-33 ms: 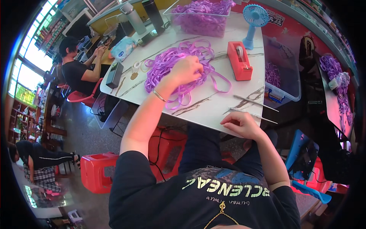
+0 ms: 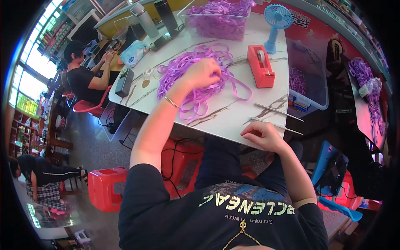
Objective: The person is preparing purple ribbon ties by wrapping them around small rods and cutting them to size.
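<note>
A loose heap of purple ribbon [image 2: 175, 79] lies on the marble-patterned white table [image 2: 233, 112]. Over its middle is my left hand [image 2: 203, 74], with bent fingers closed at the ribbon loops. Whatever those fingers pinch is hidden beneath them. My right hand [image 2: 266, 136] rests at the table's near right edge, curled with thumb and forefinger drawn together, and nothing shows in it. Two thin metal rods [image 2: 279, 111] lie just beyond the right hand and stick out past the table's right edge. One long ribbon loop curves out from the heap's right side.
A red tape dispenser [image 2: 261, 68] and a blue handheld fan [image 2: 273, 39] stand right of the heap. Behind it is a clear bin [image 2: 216, 29] of ribbon. A tissue pack [image 2: 134, 54], dark box [image 2: 124, 82] and bottles [image 2: 143, 21] stand left. Another person [image 2: 89, 77] sits far left.
My left hand has shifted very slightly up over the ribbon heap. The right hand stays in place at the table edge.
</note>
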{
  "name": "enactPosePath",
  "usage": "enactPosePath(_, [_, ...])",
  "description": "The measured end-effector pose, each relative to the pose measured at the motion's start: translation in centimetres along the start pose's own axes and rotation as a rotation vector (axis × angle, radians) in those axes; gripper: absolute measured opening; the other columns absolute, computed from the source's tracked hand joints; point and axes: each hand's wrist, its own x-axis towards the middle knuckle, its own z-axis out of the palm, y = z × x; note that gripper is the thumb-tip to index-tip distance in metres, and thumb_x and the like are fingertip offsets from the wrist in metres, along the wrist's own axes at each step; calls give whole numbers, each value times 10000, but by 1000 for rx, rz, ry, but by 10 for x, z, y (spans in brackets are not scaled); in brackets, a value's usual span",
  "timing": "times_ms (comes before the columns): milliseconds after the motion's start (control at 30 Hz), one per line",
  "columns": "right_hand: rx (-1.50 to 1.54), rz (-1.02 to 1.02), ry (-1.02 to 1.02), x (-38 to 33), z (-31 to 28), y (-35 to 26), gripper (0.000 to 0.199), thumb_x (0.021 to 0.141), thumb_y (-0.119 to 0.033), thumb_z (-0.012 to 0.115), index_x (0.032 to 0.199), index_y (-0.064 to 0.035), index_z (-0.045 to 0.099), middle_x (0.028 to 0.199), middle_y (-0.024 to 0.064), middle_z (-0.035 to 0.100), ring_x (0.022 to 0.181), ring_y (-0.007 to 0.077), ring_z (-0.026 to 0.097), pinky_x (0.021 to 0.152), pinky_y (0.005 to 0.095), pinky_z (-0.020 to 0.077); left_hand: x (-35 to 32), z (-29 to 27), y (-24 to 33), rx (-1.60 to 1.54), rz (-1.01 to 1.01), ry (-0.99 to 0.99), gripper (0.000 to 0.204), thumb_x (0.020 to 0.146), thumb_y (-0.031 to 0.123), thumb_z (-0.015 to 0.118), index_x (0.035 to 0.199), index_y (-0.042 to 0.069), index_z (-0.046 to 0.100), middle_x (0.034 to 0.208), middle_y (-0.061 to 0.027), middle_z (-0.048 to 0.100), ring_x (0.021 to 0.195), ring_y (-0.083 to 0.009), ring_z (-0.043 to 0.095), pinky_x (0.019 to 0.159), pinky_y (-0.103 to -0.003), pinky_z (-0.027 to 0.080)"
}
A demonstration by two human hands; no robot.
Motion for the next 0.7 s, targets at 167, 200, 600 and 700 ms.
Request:
enactPosePath(167, [-86, -71, 70, -4, 4, -1, 91, 773, -107, 660, 828, -34, 650, 680, 45, 608, 562, 100, 530, 525, 237, 425, 69, -68, -26, -580, -214, 0, 174, 838, 209, 595, 915, 56, 626, 822, -9, 637, 734, -84, 576, 650, -225, 439])
enactPosePath(200, [-73, -52, 98, -5, 3, 0, 88, 771, -107, 662, 815, -32, 647, 679, 47, 609, 566, 106, 536, 525, 239, 425, 84, -81, -26, -663, -322, 46, 166, 856, 201, 576, 930, 60, 624, 821, -9, 643, 714, -71, 576, 634, -206, 436])
enactPosePath(600, [-18, -83, 171, -4, 7, 0, 81, 762, -83, 664, 802, -21, 631, 682, 60, 604, 582, 120, 544, 541, 242, 429, 117, -174, 19, -853, 155, 531, 142, 868, 167, 567, 830, 35, 603, 708, -49, 626, 629, -121, 604, 563, -237, 490])
enactPosePath(700, [-12, -30, 193, -7, 4, 5, 74, 769, -81, 659, 802, -21, 632, 670, 52, 594, 578, 99, 528, 542, 233, 426, 116, -193, 21, -1087, 183, 522, 139, 868, 176, 575, 886, 41, 605, 711, -34, 624, 636, -112, 604, 576, -224, 491])
